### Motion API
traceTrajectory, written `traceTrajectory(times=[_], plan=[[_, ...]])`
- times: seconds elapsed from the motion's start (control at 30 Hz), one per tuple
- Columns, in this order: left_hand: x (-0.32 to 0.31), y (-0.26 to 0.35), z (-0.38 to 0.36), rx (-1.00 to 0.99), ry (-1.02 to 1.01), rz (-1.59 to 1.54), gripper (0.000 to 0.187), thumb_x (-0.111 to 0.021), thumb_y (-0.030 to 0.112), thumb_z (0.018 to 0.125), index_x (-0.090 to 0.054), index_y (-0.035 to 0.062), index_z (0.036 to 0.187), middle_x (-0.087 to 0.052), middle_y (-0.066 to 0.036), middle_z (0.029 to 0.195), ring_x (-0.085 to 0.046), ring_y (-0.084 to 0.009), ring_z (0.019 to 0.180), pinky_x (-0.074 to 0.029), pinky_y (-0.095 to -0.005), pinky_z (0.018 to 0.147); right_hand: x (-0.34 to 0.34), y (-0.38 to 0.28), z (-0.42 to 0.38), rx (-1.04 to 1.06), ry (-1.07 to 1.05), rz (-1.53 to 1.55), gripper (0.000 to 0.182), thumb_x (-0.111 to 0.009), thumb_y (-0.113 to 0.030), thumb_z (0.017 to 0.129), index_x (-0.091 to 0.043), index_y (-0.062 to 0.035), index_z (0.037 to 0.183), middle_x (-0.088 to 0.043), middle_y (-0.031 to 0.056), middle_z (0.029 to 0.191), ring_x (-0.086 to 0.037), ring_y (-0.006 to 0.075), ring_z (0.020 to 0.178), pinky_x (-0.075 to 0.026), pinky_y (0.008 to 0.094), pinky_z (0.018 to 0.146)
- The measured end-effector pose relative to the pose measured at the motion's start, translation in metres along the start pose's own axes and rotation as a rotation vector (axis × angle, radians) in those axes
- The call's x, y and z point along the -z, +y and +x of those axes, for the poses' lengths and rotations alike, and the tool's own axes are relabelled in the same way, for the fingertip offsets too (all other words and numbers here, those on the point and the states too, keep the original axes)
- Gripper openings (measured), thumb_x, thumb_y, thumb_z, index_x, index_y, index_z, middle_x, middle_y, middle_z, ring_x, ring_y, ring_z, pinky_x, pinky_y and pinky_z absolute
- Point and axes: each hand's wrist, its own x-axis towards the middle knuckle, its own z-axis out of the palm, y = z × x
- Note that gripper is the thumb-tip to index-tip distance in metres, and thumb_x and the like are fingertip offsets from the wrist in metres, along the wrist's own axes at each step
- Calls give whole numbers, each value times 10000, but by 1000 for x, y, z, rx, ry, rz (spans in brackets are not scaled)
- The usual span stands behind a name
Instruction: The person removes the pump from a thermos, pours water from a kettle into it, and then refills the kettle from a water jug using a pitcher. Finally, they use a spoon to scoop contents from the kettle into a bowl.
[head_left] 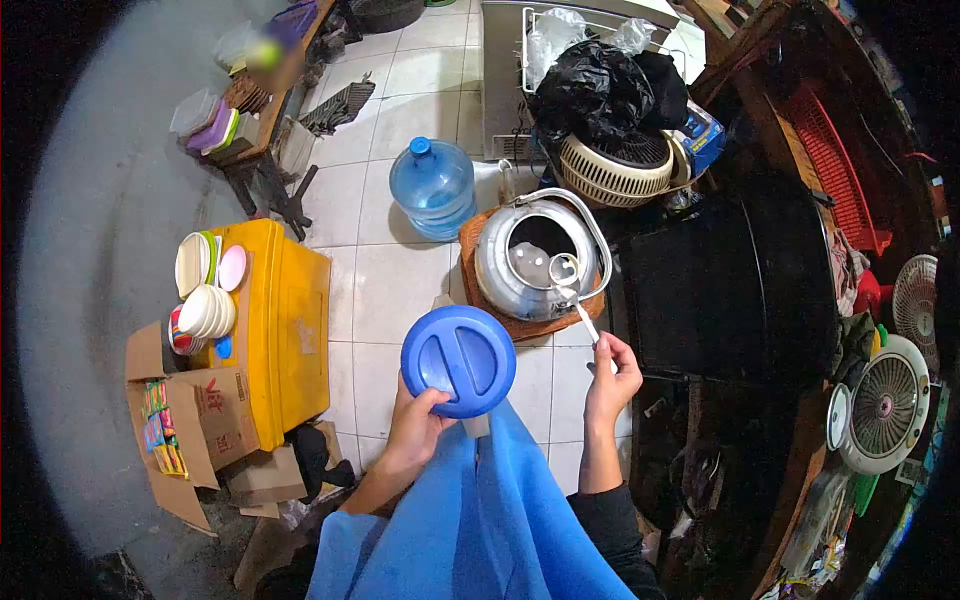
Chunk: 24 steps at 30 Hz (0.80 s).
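My left hand point(415, 425) is wrapped round a container with a round blue lid point(458, 362), its thumb on the lid's edge. My right hand point(612, 378) grips the white handle of a small ladle point(588, 322), whose round cup is over the mouth of a large metal kettle point(495, 265). Through the kettle's opening, something pale shows inside; I cannot make out what it is. The kettle stands on a brown woven stool point(470, 235), its carrying handle tilted to the right.
A blue water jug point(432, 190) stands on the tiled floor behind the kettle. At left are a yellow box point(300, 340) with bowls point(207, 311) and an open carton point(215, 410). Black bags point(600, 95) lie over a cream basket point(615, 175); fans point(885, 405) stand at right.
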Motion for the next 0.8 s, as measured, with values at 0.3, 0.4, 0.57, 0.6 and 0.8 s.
traceTrajectory(times=[0.3, 0.4, 0.57, 0.6, 0.8], plan=[[8, 0, -12, -16, 14, 28, 581, -484, 58, 670, -257, 136, 1200, -425, -111, 1076, -509, -227, 923, -481, -382, 733, 6, -17, 0, 95, -14, -43, 139, -602, -82, 740, -584, 19, 834, -562, 26, 707, -499, 79, 663, -402, 214, 656], [10, 10, -11, -13, 38, -38, 565, -470, -22, 650, -278, 124, 1160, -422, -108, 1037, -519, -214, 882, -513, -361, 669, 4, -46, 9, 122, -40, -14, 149, -621, -51, 712, -574, 6, 841, -533, -7, 662, -478, 49, 634, -389, 186, 616], [12, 37, -9, -46, 53, -59, 576, -467, -47, 644, -277, 124, 1160, -411, -105, 1044, -510, -218, 898, -511, -369, 680, -11, -124, 33, 164, -33, 3, 145, -637, -30, 692, -559, -12, 814, -507, -32, 642, -437, 23, 584, -353, 152, 562], [14, 43, -8, -48, 59, -58, 576, -467, -47, 644, -277, 124, 1160, -411, -105, 1044, -510, -218, 898, -511, -369, 680, -13, -136, 43, 186, -66, 69, 143, -640, -25, 687, -555, -23, 802, -503, -37, 635, -410, 11, 552, -312, 129, 515], [17, 74, -4, -119, 48, -84, 596, -466, -46, 645, -262, 129, 1178, -388, -107, 1074, -480, -232, 948, -493, -398, 717, -28, -215, 89, 182, -127, 64, 102, -617, -90, 722, -535, -76, 781, -547, -4, 627, -333, -24, 395, -197, 120, 336]])
